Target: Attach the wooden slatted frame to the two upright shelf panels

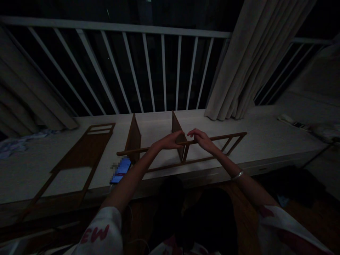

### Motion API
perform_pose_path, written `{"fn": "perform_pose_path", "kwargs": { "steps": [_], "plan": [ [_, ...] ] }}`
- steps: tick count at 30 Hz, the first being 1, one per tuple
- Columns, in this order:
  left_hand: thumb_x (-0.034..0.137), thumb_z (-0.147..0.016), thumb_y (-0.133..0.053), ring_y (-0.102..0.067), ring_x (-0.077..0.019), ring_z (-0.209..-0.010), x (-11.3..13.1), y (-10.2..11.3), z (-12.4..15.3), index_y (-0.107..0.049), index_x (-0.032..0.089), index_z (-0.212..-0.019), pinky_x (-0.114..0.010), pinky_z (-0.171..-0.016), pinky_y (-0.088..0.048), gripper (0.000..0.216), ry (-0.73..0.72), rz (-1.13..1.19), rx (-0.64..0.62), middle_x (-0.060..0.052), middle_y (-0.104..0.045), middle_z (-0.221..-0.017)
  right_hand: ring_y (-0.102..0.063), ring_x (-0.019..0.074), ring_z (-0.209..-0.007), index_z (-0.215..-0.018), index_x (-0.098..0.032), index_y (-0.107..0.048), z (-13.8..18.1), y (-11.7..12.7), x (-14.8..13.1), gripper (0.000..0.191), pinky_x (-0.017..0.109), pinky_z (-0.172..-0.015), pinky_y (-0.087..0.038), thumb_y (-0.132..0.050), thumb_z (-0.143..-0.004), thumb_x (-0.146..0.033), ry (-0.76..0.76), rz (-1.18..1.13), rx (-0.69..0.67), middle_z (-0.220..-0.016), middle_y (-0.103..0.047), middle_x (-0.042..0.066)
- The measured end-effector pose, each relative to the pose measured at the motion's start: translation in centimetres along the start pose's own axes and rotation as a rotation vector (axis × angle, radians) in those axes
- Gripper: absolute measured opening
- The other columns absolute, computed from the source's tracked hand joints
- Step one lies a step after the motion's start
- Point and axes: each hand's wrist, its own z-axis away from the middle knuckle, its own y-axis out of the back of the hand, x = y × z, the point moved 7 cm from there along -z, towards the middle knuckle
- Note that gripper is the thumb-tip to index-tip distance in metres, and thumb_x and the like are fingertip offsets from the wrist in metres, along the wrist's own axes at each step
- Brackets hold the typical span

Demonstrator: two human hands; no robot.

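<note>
A brown wooden shelf frame (225, 137) lies on its side on the white ledge, with two upright panels attached across it. My left hand (170, 141) is closed around the joint where the upper rail meets the middle panel (177, 124). Just to its right, my right hand (201, 139) is over the same rail, its fingers loosely bent and apart, pointing left. No object shows between those fingers, though its thumb is hidden. The other panel (135, 136) rises at the frame's left end.
A second wooden frame with a solid panel (85, 148) lies at the left, overhanging the ledge (260, 150). A phone with a lit screen (121, 170) rests by my left forearm. White railings (163, 71) and curtains (241, 63) stand behind. Dark cloth (294, 184) is on the floor at right.
</note>
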Motion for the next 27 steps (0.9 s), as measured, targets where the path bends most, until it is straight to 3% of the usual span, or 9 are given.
{"fn": "perform_pose_path", "kwargs": {
  "steps": [8, 21, 27],
  "plan": [
    [0.027, -0.058, -0.062, -0.045, -0.0209, -0.105, -1.4, 1.4, -0.4, -0.029, 0.019, -0.118, -0.035, -0.087, -0.036, 0.069, 0.056, 0.0, 0.038, -0.008, -0.047, -0.116, -0.05, 0.0127, -0.075, -0.096, -0.021, -0.059, -2.3, -0.8, 1.3, 0.025, 0.024, -0.066, -0.038, -0.047, -0.077, -0.031, -0.004, 0.009, -0.122, -0.086, -0.057, 0.002],
    [0.031, -0.058, -0.063, -0.051, -0.0212, -0.099, -1.8, 1.4, -0.6, -0.04, 0.021, -0.107, -0.033, -0.081, -0.04, 0.055, 0.12, 0.008, 0.016, -0.005, -0.054, -0.107, -0.053, 0.0128, -0.067, -0.086, -0.018, -0.065, -2.9, -2.1, 3.7, 0.024, 0.025, -0.063, -0.04, -0.054, -0.07, -0.033, -0.047, 0.074, -0.212, -0.074, -0.06, 0.001],
    [0.035, -0.06, -0.06, -0.054, -0.0181, -0.089, -2.1, 1.4, -0.6, -0.041, 0.021, -0.108, -0.031, -0.075, -0.042, 0.053, 0.133, -0.048, 0.028, -0.003, -0.055, -0.103, -0.053, 0.0129, -0.069, -0.082, -0.017, -0.065, -2.7, -2.1, 2.8, 0.025, 0.025, -0.065, -0.04, -0.049, -0.074, -0.034, 0.004, 0.082, -0.25, -0.076, -0.06, 0.002]
  ]
}}
